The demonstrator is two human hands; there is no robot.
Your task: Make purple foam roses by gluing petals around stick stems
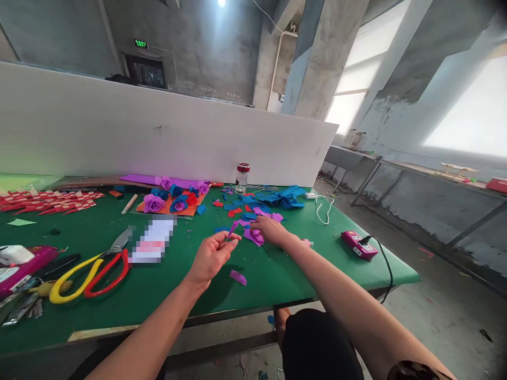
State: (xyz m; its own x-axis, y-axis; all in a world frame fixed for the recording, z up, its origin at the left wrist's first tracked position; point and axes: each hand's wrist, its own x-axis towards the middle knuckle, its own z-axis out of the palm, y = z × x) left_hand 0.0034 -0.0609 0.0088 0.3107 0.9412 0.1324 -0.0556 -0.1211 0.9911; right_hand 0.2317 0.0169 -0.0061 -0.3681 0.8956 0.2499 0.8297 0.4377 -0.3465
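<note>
My left hand [216, 256] is closed, with a small rolled purple paper petal [234, 227] pinched upright between thumb and fingers. To its right, my right hand [272, 231] reaches down with bent fingers close together, its fingertips on a purple paper petal [255, 238] among other loose ones. A single purple petal [238, 277] lies on the green table [277, 279] in front of my left hand. Finished purple, blue and red paper flowers [153, 202] rest on an orange sheet [188, 210] farther back. Blue paper pieces [283, 197] are heaped behind my right hand.
Large scissors [95, 272] with yellow and red handles lie at left. A glass jar [242, 178] with a red lid stands before the white board [198, 132]. A magenta power strip [358, 245] sits on the right, its black cord hanging over the edge. Red-and-white strips [51, 200] lie far left.
</note>
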